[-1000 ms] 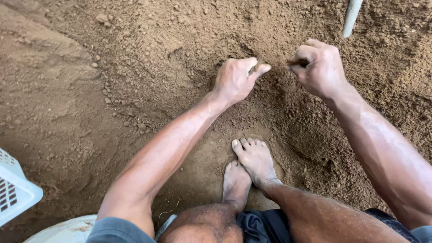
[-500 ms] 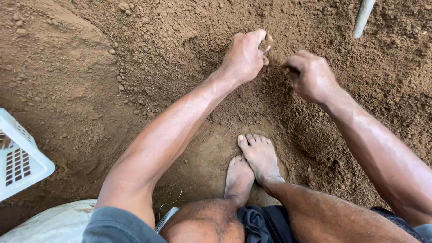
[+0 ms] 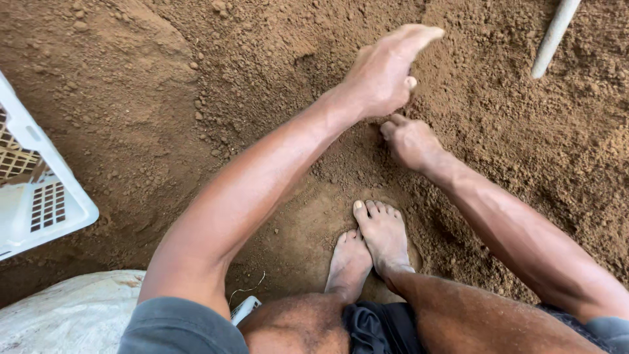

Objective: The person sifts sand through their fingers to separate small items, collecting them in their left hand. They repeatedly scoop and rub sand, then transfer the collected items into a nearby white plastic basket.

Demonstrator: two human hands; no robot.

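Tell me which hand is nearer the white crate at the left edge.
Left. The left hand is raised over the soil at centre top, its arm crossing toward the white crate. The right hand sits lower on the soil, slightly farther right of it.

We see only bare ground: loose, crumbly brown earth [image 3: 196, 98] with small clods, evenly lit by soft daylight. At nine o'clock sits a white slotted plastic crate [image 3: 39, 196]; at seven o'clock a whitish sack [image 3: 72, 314]; at one o'clock a pale pole [image 3: 553, 36] leans in.
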